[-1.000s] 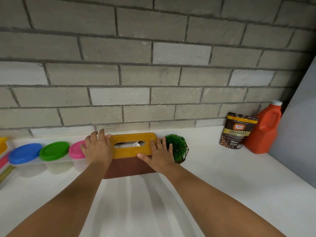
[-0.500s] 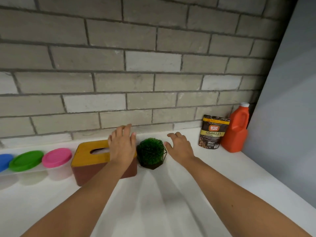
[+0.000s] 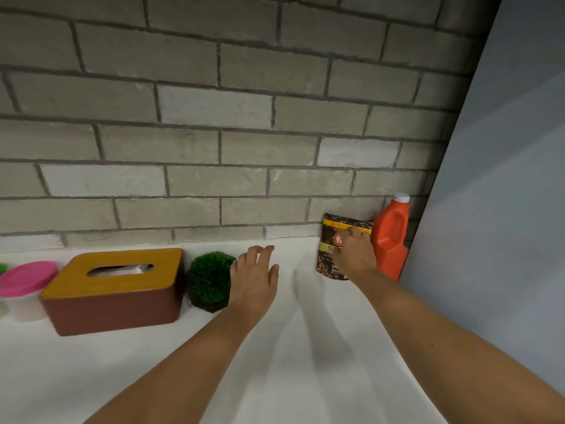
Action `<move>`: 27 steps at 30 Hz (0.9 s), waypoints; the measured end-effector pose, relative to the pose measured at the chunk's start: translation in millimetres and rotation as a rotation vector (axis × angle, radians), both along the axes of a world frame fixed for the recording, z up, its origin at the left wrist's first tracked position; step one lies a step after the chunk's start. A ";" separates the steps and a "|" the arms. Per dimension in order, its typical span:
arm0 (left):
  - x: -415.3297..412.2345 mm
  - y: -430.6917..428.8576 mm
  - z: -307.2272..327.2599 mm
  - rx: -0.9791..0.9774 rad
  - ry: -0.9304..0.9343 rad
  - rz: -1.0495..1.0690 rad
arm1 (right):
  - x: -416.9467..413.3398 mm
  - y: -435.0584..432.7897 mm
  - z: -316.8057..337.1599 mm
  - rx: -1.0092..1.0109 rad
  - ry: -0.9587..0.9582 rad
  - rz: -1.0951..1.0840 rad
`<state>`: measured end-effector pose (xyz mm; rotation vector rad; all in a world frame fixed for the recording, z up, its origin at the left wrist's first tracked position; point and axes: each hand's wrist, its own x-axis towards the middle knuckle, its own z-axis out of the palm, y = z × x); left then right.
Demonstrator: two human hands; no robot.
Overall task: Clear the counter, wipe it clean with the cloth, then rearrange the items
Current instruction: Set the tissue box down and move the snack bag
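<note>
Pouch (image 3: 326, 255) at the desk's (image 3: 305, 347) far right, just beside the orange bottle (image 3: 393, 240), wants a firm pinch near its top; right hand (image 3: 356, 255) on it, grip unclear, left hand (image 3: 255, 280) open beside the plant (image 3: 208, 278).

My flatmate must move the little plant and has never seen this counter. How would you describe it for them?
Follow the brick wall down to the white counter. Just right of the tissue box with the yellow lid sits the plant. It is a round, fuzzy, dark green ball in a dark faceted pot, the only fuzzy thing among smooth containers.
</note>
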<state>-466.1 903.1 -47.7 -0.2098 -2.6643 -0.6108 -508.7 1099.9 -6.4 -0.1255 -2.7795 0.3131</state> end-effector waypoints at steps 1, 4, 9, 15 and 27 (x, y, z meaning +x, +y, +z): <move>-0.9 7.5 -1.2 -0.004 -0.002 0.003 | -4.7 8.6 0.3 0.014 0.000 -0.009; -3.4 24.0 -4.7 -0.019 -0.001 0.024 | -16.9 26.9 1.3 0.058 0.007 -0.022; -8.9 42.5 -9.5 -0.001 0.008 0.066 | -32.7 42.7 -0.6 0.196 -0.073 0.011; -15.4 57.3 -13.0 0.003 0.002 0.068 | -47.5 53.2 -2.6 0.224 0.034 0.049; -27.3 68.5 -23.0 0.047 -0.018 0.057 | -51.1 40.0 13.9 -0.036 0.112 0.154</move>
